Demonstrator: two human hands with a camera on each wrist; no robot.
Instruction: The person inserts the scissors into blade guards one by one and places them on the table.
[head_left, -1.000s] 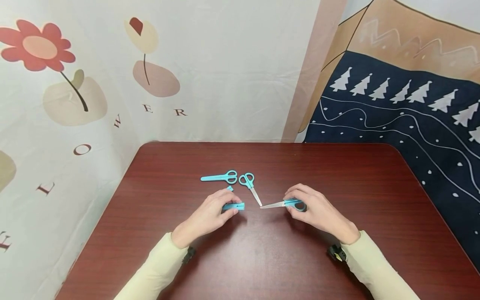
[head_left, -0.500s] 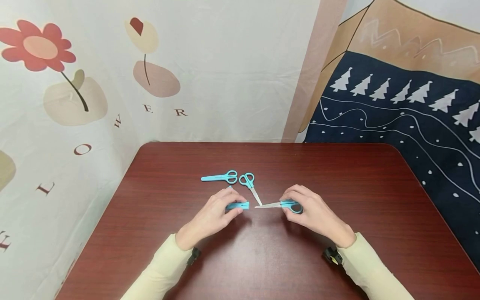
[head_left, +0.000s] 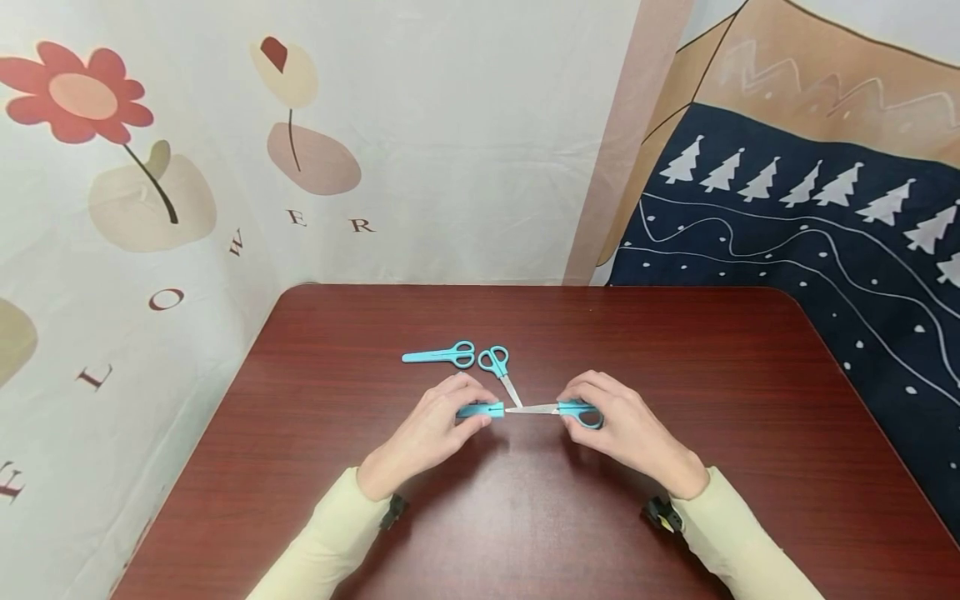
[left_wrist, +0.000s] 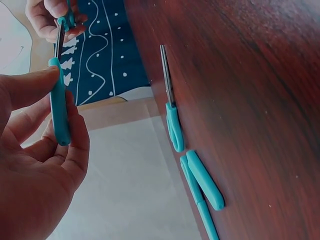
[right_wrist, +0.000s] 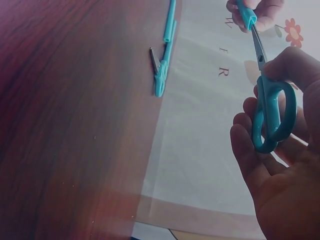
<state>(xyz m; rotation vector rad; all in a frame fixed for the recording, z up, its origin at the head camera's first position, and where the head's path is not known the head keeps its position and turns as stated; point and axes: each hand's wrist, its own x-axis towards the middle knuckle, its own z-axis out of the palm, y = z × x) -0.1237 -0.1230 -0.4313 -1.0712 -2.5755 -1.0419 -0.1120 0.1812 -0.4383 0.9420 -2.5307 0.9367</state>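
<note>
My left hand point(head_left: 431, 425) pinches a turquoise scissors cover point(left_wrist: 59, 102), its open end turned toward the right. Pointing at that opening are the bare blades of a pair of scissors point(right_wrist: 270, 107), held at their turquoise handles by my right hand point(head_left: 626, 425). In the right wrist view the blade tip meets the cover's mouth; whether it is slightly inside I cannot tell. Both hands are raised above the table. Behind them lie uncovered scissors point(head_left: 497, 367) and a covered pair point(head_left: 438, 356). A second loose cover point(left_wrist: 205, 180) shows in the left wrist view, mostly hidden by my left hand from the head.
The dark red wooden table point(head_left: 675, 333) reaches back to a pale wall cloth point(head_left: 465, 167) with flower prints. A navy cloth with white trees point(head_left: 787, 225) hangs along the right side.
My left hand has moved right with the cover, and my right hand slightly left with the scissors. The gap between blade tip and cover has closed. The scissors on the table stay put.
</note>
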